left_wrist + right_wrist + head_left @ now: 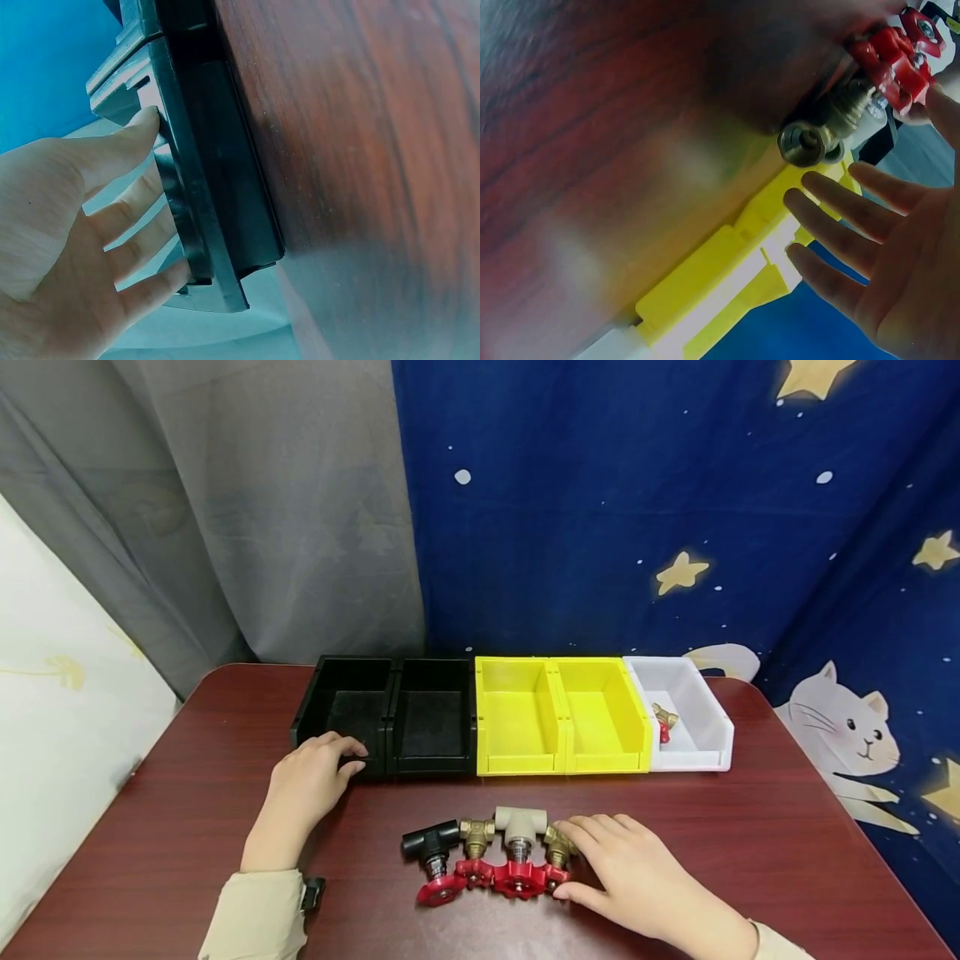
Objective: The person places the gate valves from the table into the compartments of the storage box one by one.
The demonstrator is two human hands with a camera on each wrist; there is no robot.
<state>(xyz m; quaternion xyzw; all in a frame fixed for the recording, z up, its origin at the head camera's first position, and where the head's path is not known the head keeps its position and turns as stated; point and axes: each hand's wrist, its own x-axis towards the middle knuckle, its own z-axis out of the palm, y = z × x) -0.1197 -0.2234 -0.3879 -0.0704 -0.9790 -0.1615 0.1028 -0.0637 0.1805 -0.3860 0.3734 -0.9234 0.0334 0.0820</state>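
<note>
My left hand (311, 774) rests at the front lip of the leftmost black bin (360, 703). In the left wrist view its thumb touches the rim of the black bin (199, 180), and the other fingers extend behind the front wall. My right hand (637, 881) lies beside the rightmost brass valve (558, 846), its thumb by the red handwheel (557, 878). Straight, spread fingers (840, 214) show in the right wrist view. Left of that valve lie a beige tee-shaped valve (520, 827), another brass valve (477, 839) and a black tee-shaped valve (432, 843), all with red handwheels.
A second black bin (432, 763), two yellow bins (521, 760) (607, 760) and a white bin (716, 735) continue the row. A small brass valve with a red handle (664, 718) lies in the white bin. Curtains hang behind the brown table (187, 810).
</note>
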